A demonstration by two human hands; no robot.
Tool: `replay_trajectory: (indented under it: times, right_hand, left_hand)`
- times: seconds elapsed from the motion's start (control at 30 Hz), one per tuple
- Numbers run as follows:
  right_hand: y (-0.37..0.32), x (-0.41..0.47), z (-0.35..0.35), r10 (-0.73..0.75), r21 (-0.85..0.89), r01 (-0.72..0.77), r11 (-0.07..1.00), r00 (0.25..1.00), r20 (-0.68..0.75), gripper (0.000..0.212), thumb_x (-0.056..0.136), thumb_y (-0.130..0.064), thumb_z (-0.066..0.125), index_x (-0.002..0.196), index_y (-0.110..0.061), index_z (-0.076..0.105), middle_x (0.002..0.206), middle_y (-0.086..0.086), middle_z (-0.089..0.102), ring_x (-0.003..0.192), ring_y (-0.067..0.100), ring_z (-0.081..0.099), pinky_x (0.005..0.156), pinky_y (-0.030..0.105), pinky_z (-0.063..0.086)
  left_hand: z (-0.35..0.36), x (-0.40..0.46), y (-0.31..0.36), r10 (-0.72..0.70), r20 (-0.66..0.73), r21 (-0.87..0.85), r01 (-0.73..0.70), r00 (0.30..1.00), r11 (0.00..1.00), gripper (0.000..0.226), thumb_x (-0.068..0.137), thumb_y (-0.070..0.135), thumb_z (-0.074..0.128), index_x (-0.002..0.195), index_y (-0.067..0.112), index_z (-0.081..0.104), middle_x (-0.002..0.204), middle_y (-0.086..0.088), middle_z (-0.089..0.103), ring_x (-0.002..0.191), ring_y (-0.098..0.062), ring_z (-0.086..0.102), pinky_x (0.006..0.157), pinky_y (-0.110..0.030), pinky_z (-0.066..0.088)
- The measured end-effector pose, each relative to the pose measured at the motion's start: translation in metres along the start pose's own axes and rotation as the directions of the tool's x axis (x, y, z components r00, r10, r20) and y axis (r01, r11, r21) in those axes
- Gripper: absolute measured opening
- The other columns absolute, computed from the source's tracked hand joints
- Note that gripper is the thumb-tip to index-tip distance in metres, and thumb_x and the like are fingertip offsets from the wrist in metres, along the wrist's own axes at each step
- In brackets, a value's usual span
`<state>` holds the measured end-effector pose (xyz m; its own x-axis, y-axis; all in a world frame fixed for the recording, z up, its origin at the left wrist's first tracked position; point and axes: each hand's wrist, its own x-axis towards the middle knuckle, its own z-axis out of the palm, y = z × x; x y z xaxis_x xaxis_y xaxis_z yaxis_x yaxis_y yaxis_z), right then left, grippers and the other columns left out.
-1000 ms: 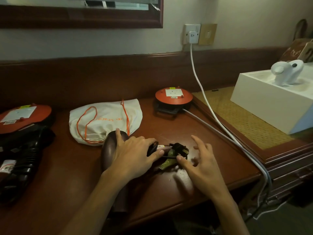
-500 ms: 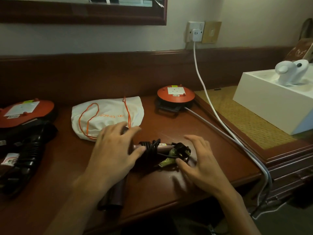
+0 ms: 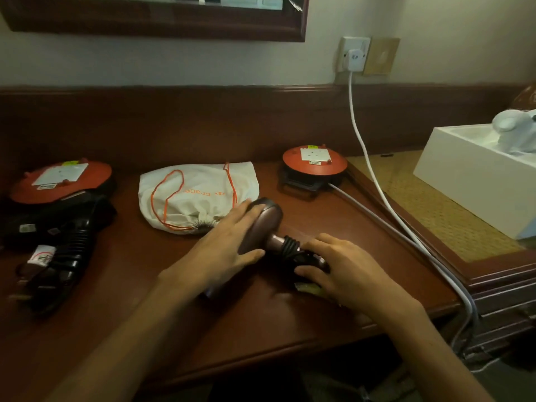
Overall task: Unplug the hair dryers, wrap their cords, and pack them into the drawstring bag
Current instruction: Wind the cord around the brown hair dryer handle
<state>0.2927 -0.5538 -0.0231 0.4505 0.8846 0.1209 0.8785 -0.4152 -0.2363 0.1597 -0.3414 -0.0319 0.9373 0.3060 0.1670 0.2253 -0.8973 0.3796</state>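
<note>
Drawstring bag (image 3: 200, 195) lies cinched on the surface (image 3: 121, 300), contents hidden. Just before it, left hand (image 3: 223, 250) cups the brown dryer (image 3: 262, 224); right hand (image 3: 345, 271) grips its cord-wrapped handle (image 3: 290, 246). Black dryer (image 3: 63, 250) far left.

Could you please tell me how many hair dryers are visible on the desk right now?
2: a brown hair dryer held under both hands at the centre, and a black hair dryer lying at the left. Others may be hidden.
</note>
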Motion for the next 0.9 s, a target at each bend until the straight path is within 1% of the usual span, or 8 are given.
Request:
replay_trajectory:
  times: [0.03,0.1,0.17,0.27,0.33,0.47,0.7,0.9]
  right_hand:
    - [0.002,-0.003,-0.005,0.020,-0.020,-0.020,1.000,1.000,0.019,0.047,0.091,-0.059,0.059,0.130,-0.033,0.055,0.116,-0.012,0.057,0.103,0.013,0.059,0.084,0.035,0.053]
    - [0.006,-0.002,-0.015,0.041,-0.015,-0.041,0.999,0.999,0.032,0.063,0.088,-0.062,0.061,0.143,-0.038,0.041,0.132,-0.011,0.051,0.117,0.013,0.054,0.092,0.033,0.051]
    - [0.011,0.005,-0.017,0.026,0.046,-0.028,0.999,0.998,0.049,0.080,0.087,-0.061,0.063,0.153,-0.044,0.020,0.152,-0.011,0.031,0.132,0.015,0.045,0.100,0.034,0.048]
    - [0.018,0.012,-0.005,0.046,0.159,-0.069,0.985,0.989,0.141,0.082,0.095,-0.051,0.060,0.157,-0.046,0.007,0.164,-0.017,-0.004,0.146,0.021,0.032,0.114,0.037,0.037]
    - [0.027,0.013,0.003,0.111,0.207,-0.135,0.969,0.986,0.126,0.076,0.100,-0.043,0.055,0.159,-0.040,0.008,0.165,-0.015,-0.014,0.151,0.023,0.022,0.118,0.036,0.028]
    - [0.052,0.018,0.004,0.210,0.232,-0.225,0.946,0.974,0.086,0.072,0.102,-0.036,0.053,0.161,-0.032,0.013,0.167,-0.010,-0.014,0.154,0.021,0.011,0.120,0.036,0.021]
    - [0.098,0.035,-0.004,0.289,0.209,-0.292,0.933,0.956,0.043,0.068,0.102,-0.039,0.051,0.161,-0.028,0.017,0.168,-0.010,-0.011,0.154,0.023,0.013,0.122,0.041,0.021]
    - [0.108,0.041,-0.008,0.296,0.220,-0.298,0.929,0.954,0.043,0.067,0.102,-0.043,0.049,0.160,-0.028,0.019,0.167,-0.013,-0.010,0.151,0.025,0.024,0.120,0.044,0.029]
  left_hand:
    - [0.003,0.006,0.002,0.030,0.011,0.043,-0.030,0.999,0.999,0.084,0.094,0.045,0.065,0.159,0.037,0.012,0.169,0.005,0.000,0.155,-0.017,0.010,0.124,-0.040,0.023]
    - [0.010,0.018,0.010,0.080,-0.002,0.149,-0.079,0.997,0.986,0.078,0.097,0.045,0.059,0.158,0.042,0.011,0.169,-0.002,0.002,0.153,-0.024,0.015,0.120,-0.042,0.027]
    - [0.017,0.034,0.019,0.129,-0.010,0.166,-0.126,0.992,0.978,0.078,0.098,0.040,0.059,0.158,0.044,0.009,0.169,-0.002,0.009,0.151,-0.026,0.021,0.118,-0.041,0.028]
    - [0.032,0.059,0.030,0.154,-0.025,0.103,-0.151,0.988,0.983,0.085,0.098,0.033,0.061,0.160,0.038,0.004,0.169,0.001,0.013,0.154,-0.023,0.018,0.122,-0.041,0.025]
    - [0.045,0.075,0.036,0.153,-0.065,0.146,-0.143,0.986,0.979,0.083,0.099,0.030,0.059,0.161,0.030,0.003,0.169,-0.004,0.012,0.154,-0.025,0.015,0.123,-0.044,0.023]
    - [0.070,0.105,0.050,0.161,-0.092,0.169,-0.144,0.983,0.975,0.080,0.101,0.021,0.055,0.161,0.025,0.002,0.167,-0.013,0.014,0.154,-0.029,0.012,0.122,-0.045,0.018]
    - [0.086,0.161,0.068,0.210,-0.079,0.150,-0.197,0.974,0.969,0.079,0.101,0.022,0.056,0.161,0.026,0.004,0.166,-0.013,0.016,0.153,-0.030,0.015,0.120,-0.046,0.019]
    - [0.082,0.173,0.067,0.203,-0.030,0.163,-0.196,0.979,0.967,0.081,0.100,0.025,0.058,0.161,0.029,0.004,0.166,-0.013,0.015,0.154,-0.030,0.013,0.122,-0.049,0.019]
